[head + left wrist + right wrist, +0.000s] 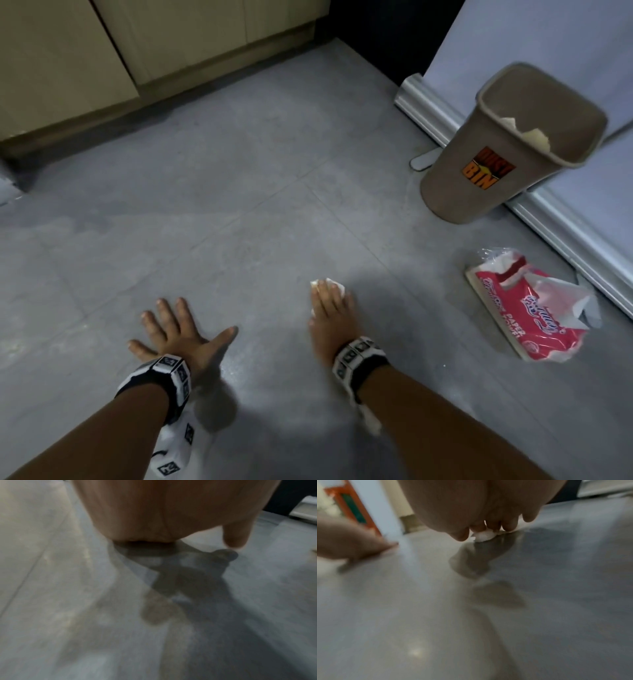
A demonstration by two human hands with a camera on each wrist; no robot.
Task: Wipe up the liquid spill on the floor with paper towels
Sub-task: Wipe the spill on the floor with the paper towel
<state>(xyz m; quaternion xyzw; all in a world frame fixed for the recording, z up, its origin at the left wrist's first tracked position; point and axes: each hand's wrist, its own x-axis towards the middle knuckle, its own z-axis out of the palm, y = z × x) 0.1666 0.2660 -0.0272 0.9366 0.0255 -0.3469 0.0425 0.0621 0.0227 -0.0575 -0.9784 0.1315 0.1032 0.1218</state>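
The floor point(260, 178) is grey tile with a faint sheen. The bin point(507, 150) looks like matt brown plastic; the towel pack point(534, 308) is glossy, crinkled plastic film. The wad point(329, 286) is soft white paper.

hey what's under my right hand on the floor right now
A small wad of white paper towel sits under the right hand, pressed to the grey floor. Only its edges show; any liquid beneath is covered.

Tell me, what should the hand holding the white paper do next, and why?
Probably slide the wad a little further across the tile, then drop it in the bin. The right hand presses the paper towel wad flat to the floor, the left hand braces flat beside it, and the bin stands open nearby. The spill itself is hard to make out.
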